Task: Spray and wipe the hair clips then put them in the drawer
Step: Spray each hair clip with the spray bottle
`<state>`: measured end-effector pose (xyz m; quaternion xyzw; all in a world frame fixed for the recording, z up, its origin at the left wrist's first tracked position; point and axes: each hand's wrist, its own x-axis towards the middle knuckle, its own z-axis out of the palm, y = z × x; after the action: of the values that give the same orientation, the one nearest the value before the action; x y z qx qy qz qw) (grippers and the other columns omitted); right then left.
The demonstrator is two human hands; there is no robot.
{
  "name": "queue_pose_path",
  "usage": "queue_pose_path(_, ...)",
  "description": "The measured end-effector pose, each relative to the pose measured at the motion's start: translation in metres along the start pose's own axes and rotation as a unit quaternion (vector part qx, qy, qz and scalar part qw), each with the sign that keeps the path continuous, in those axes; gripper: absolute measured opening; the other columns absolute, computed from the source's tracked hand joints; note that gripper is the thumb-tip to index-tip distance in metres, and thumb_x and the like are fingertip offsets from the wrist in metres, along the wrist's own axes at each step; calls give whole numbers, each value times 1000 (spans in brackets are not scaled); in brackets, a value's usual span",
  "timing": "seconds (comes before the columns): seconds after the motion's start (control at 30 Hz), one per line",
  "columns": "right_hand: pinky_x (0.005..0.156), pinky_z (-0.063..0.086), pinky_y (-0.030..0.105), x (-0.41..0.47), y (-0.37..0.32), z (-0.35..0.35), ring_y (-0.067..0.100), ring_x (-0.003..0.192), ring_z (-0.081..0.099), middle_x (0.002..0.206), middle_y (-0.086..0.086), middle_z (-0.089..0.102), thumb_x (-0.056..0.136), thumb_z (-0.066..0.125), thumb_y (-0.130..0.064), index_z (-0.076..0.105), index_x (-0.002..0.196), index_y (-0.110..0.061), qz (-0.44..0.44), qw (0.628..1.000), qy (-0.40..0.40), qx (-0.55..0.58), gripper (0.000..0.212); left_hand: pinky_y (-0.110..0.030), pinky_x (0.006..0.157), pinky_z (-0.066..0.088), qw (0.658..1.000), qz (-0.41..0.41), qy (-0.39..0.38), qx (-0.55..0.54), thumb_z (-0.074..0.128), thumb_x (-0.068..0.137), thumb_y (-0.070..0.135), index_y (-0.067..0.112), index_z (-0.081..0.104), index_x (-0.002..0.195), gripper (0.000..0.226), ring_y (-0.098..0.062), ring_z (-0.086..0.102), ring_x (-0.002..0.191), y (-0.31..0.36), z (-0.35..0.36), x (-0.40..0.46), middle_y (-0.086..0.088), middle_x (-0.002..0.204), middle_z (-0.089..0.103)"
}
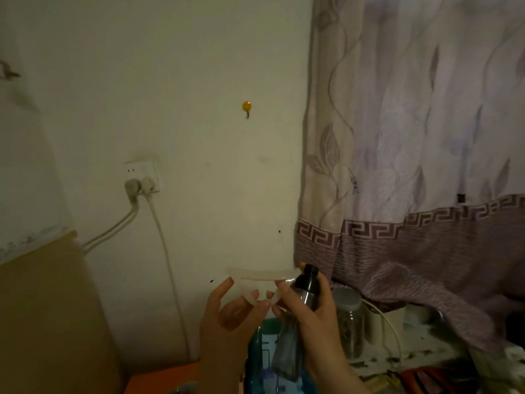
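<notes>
Head view, dim light. One hair clip (262, 275) is visible, translucent and pale, held up in front of the wall at roughly 6 o'clock of frame centre. Left hand (227, 317) pinches the clip's lower curved part between thumb and fingertips; the other fingers are loosely spread. Right hand (311, 305) is curled round one dark spray bottle (305, 282), nozzle cap at 12 o'clock of the fist and just beside the clip's right end; a grey cloth (287, 351) hangs below that hand, seemingly trapped under the same fingers.

Handling judgement: the clip looks like thin rigid plastic, so light, stiff, probably brittle at the hinge and teeth. Once sprayed it will likely be slippery. Best hold seems to be the thicker rounded grip end, as now, leaving the long curved bar free for wiping.

Counts: one clip, one spray bottle, one cloth, two hands. One blue-tinted bottle (265, 362) stands at 6 o'clock of the hands; one glass jar (349, 322) at their 3 o'clock. No drawer in view.
</notes>
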<state>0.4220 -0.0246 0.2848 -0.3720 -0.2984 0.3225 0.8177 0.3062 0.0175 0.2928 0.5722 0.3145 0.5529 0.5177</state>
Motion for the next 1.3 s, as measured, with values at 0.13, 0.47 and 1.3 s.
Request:
queue_pose_path(0.13, 64, 57, 32, 5, -7, 4, 28, 85, 71, 100, 16, 67, 66, 79, -15, 61, 114, -30, -12, 1000, -12, -3, 54, -10, 58, 52, 999, 36, -39, -1, 78, 64, 6, 13, 55, 126, 67, -1, 70, 80, 5, -2, 9, 10, 86, 75)
queue_pose_path(0.47, 63, 57, 27, 23, -25, 3, 27, 83, 72, 88, 5, 72, 64, 75, -18, 55, 116, -28, -37, 996, -66, -51, 56, -3, 68, 48, 987, 126, -86, 51, 72, 68, 32, 34, 55, 119, 54, 13, 63, 90, 31, -6, 38, 33, 97, 66)
queue_pose_path(1.3, 51, 48, 14, 52, -118, 46, 3, 58, 53, 75, -4, 52, 90, 62, -16, 42, 119, -31, -350, 853, -192, -337, 39, -14, 74, 53, 963, 213, -146, 73, 76, 59, 22, 26, 65, 113, 55, -11, 71, 84, 90, -31, 67, 0, 88, 75)
